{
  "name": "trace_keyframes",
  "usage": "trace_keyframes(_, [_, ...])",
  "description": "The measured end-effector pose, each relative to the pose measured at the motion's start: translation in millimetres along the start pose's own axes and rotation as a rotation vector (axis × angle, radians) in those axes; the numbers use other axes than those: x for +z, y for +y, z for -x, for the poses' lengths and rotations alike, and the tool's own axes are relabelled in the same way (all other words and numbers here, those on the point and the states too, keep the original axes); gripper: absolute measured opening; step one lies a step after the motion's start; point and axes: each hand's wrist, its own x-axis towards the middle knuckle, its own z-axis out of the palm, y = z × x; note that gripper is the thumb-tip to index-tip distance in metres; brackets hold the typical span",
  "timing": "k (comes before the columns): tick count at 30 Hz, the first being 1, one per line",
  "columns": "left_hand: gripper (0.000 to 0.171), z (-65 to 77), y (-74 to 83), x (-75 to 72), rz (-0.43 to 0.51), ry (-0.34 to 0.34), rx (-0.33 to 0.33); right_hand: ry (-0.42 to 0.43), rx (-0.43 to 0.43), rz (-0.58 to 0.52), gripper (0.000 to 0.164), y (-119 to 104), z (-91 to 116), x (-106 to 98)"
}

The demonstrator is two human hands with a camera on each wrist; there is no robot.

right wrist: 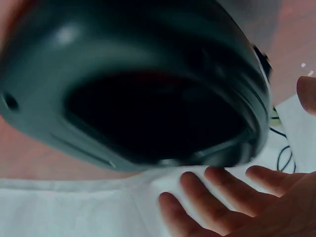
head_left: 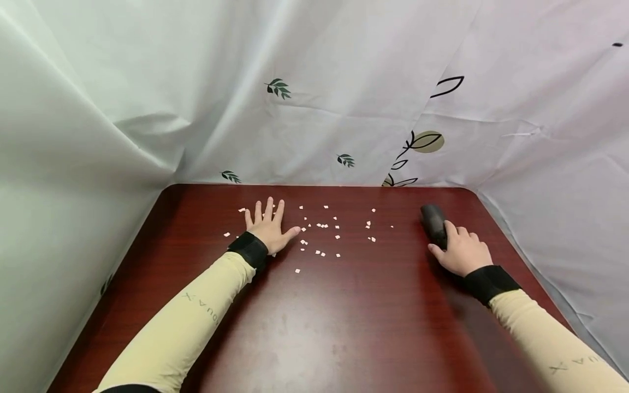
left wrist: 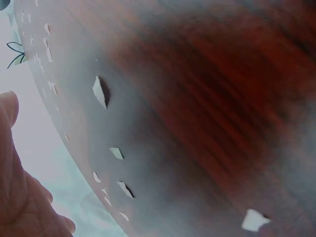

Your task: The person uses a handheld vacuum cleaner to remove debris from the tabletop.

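Observation:
Several small white paper scraps [head_left: 321, 225] lie scattered over the far middle of the table, also large in the left wrist view, with one scrap [left wrist: 100, 92] near its middle. My left hand [head_left: 267, 232] is over the left part of this scatter, fingers spread and straight. On the right lies a black handheld vacuum cleaner [head_left: 433, 221], its rounded end pointing away from me. My right hand [head_left: 464, 252] is at its near end, thumb to the left and fingers to the right. In the right wrist view the fingers [right wrist: 217, 197] extend beside the vacuum's dark hollow body [right wrist: 123, 54], not curled round it.
The glossy reddish-brown table [head_left: 319, 322] has rounded far corners. White curtains with leaf prints [head_left: 314, 131] hang behind it and along both sides. A few scraps [head_left: 372, 239] lie farther right, between the main scatter and the vacuum.

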Motion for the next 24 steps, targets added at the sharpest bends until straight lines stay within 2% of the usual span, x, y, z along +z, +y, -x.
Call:
trace_keyframes(5, [0.095, 0.0, 0.3, -2.5, 0.001, 0.0, 0.001, -0.035, 0.058, -0.034, 0.088, 7.9, 2.4, 13.4])
trace_keyframes(9, [0.095, 0.1, 0.4, -1.7, -0.009, -0.017, -0.001, 0.03, 0.078, -0.04, 0.086, 14.6, 4.4, 25.2])
trace_keyframes(15, [0.094, 0.1, -4.1, 4.2, 0.014, -0.047, -0.016, 0.119, 0.071, -0.044, 0.081, 19.1, 2.9, 31.1])
trace_keyframes(20, [0.093, -1.0, -5.1, 3.1, 0.031, -0.042, -0.012, 0.12, 0.052, -0.069, 0.081, 24.3, -0.6, 30.9])
trace_keyframes(24, [0.095, 1.3, -2.0, 1.4, 0.047, -0.023, 0.013, 0.097, 0.041, -0.086, 0.081, 20.1, -1.2, 30.8])
